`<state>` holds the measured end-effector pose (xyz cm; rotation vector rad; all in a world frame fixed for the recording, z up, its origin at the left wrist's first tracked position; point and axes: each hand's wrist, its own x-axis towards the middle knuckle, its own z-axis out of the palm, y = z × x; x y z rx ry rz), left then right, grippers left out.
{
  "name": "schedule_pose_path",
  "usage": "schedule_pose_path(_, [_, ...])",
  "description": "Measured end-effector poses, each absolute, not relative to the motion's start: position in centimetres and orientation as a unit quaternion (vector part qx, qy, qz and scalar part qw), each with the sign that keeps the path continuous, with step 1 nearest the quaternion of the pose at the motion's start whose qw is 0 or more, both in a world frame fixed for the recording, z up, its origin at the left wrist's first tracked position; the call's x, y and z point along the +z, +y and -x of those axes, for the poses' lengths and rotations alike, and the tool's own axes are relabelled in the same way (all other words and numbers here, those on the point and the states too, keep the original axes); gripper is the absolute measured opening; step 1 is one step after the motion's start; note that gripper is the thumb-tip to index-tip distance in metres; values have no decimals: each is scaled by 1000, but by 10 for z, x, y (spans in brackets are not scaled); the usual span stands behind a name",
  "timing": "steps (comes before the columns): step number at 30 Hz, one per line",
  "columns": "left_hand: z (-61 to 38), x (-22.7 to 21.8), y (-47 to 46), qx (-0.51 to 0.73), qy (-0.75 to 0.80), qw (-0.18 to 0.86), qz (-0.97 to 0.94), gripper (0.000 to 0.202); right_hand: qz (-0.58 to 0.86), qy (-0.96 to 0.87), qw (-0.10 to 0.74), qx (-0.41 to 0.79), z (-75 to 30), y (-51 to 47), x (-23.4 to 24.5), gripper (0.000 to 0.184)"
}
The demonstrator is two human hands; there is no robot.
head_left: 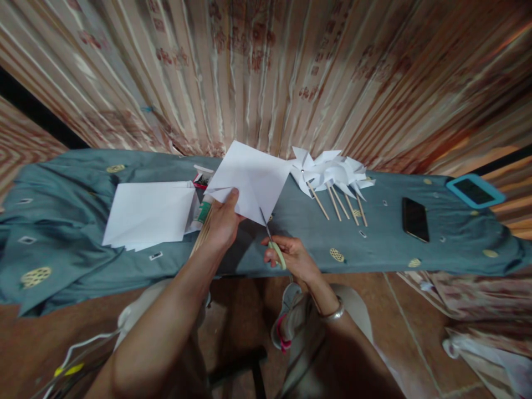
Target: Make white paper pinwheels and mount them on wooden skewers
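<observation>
My left hand (224, 219) is closed on the near corner of a white square paper sheet (253, 177), holding it up over the table. My right hand (291, 256) grips green-handled scissors (271, 239) whose blades point up into the sheet's lower edge. A stack of white paper sheets (147, 213) lies to the left. Several finished white paper pinwheels (328, 172) on wooden sticks lie to the right.
A blue-grey cloth (62, 233) covers the table. A black phone (414, 219) and a tablet in a blue case (475, 190) lie at the right. Small packets (202, 180) and wooden sticks (202, 235) sit behind my left hand. A striped curtain (266, 72) hangs behind.
</observation>
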<state>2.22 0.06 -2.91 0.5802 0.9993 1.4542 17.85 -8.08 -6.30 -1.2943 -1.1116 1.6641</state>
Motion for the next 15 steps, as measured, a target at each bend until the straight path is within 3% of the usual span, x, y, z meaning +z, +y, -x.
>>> schedule_pose_path(15, [-22, -33, 2, 617, 447, 588, -271, 33, 505, -418, 384, 650, -176, -80, -65, 44])
